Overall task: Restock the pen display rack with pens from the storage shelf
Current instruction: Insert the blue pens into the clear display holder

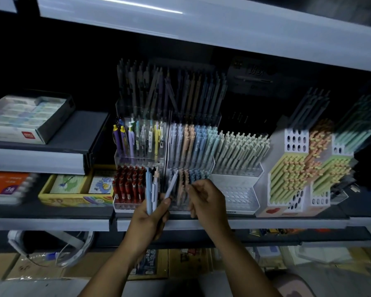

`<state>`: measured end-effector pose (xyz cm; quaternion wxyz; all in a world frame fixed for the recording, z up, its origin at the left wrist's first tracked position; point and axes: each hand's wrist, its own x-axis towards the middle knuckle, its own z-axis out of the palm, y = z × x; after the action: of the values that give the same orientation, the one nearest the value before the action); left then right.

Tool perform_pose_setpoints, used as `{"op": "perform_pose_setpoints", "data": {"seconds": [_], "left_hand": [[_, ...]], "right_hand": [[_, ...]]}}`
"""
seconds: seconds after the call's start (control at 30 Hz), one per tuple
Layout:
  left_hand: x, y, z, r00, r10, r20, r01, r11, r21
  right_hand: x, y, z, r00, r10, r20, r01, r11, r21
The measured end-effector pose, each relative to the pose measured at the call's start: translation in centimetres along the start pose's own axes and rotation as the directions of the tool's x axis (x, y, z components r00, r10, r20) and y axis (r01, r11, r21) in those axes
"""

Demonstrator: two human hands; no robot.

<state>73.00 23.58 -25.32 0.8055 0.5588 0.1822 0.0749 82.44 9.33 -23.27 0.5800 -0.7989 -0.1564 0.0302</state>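
Observation:
A tiered clear pen display rack [189, 163] stands on the middle shelf, filled with rows of pastel pens. My left hand [150, 217] grips a small bundle of pastel pens [150, 189], blue, white and peach, held upright in front of the rack's lowest tier. One lilac pen [173, 183] tilts out to the right from that hand. My right hand [204, 198] hovers at the rack's lowest tier with fingers curled, its fingertips close to the pen tops; I cannot tell whether it pinches a pen.
Red pens [128, 185] fill a clear box left of the hands. A white perforated holder [238, 189] with green pens stands to the right, then blocks of yellow and orange pens [296, 174]. Boxes [26, 118] sit on the left shelves; cartons [41, 266] lie on the floor.

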Motion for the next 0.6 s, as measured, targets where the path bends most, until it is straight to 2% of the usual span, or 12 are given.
{"op": "perform_pose_setpoints", "data": {"seconds": [0.13, 0.4, 0.6], "left_hand": [[-0.4, 0.2, -0.2, 1.000, 0.012, 0.011, -0.013, 0.998, 0.061], [-0.8, 0.4, -0.5, 1.000, 0.007, 0.023, -0.010, 0.994, 0.107], [-0.9, 0.1, -1.2, 0.999, -0.002, -0.037, 0.002, 1.000, 0.003]], "right_hand": [[0.2, -2.3, 0.4, 0.991, -0.007, 0.136, -0.020, 0.981, 0.195], [1.0, -2.8, 0.2, 0.977, 0.032, 0.212, -0.091, 0.957, 0.276], [2.1, -3.0, -1.4, 0.992, 0.060, 0.113, -0.103, 0.898, 0.427]]}}
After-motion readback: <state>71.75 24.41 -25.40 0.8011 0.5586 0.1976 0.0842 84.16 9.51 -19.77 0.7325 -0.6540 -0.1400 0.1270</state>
